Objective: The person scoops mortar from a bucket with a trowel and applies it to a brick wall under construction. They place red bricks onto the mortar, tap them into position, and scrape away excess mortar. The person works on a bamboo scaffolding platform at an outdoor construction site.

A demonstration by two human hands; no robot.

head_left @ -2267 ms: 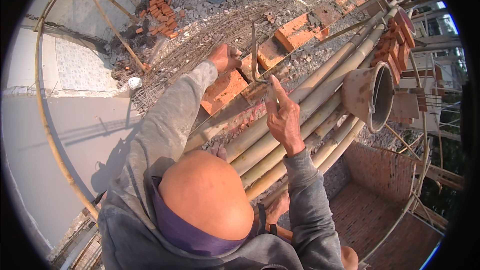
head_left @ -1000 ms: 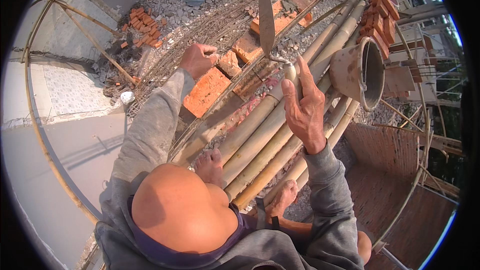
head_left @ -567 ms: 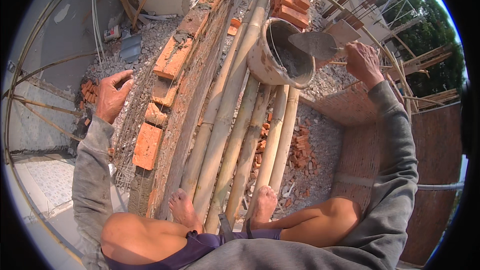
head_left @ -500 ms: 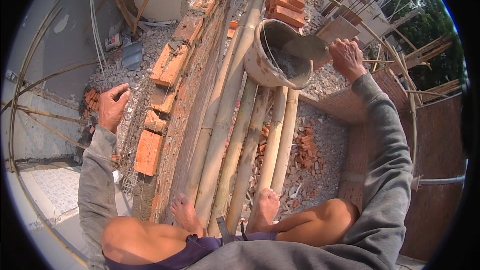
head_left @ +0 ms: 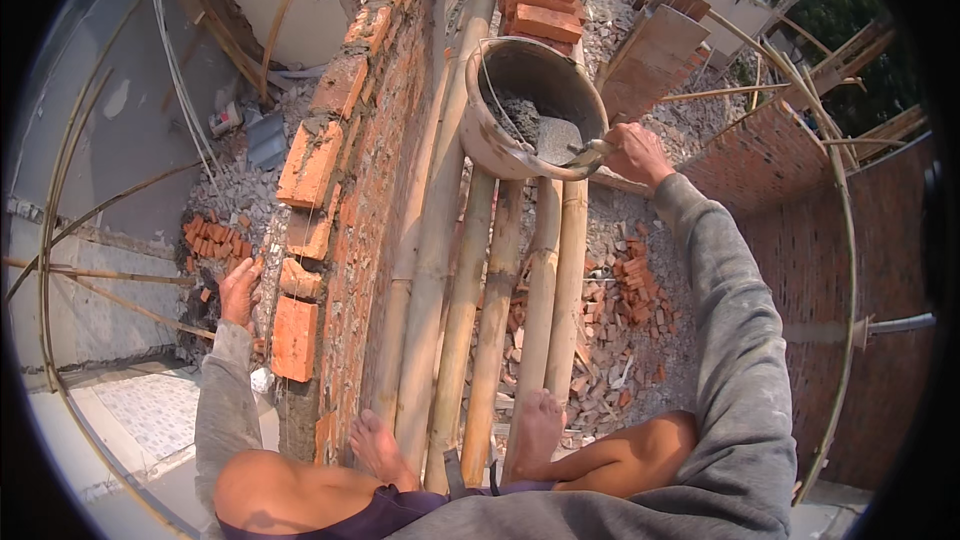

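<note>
Trowel blade down in the mortar bucket

The right hand [head_left: 640, 152] grasps the trowel [head_left: 560, 140] by its handle at the right rim of the bucket [head_left: 482, 140]. The blade lies inside, beside a grey heap of mortar [head_left: 520, 118]. The bucket rests on bamboo poles [head_left: 432, 240], just in front of a stack of bricks [head_left: 545, 22]. The left hand [head_left: 238, 292] is left of the brick wall [head_left: 358, 270], fingers bent, near an orange brick [head_left: 295, 340] on top; whether it holds anything, I cannot tell. 2 bare feet [head_left: 382, 448] show below.
</note>
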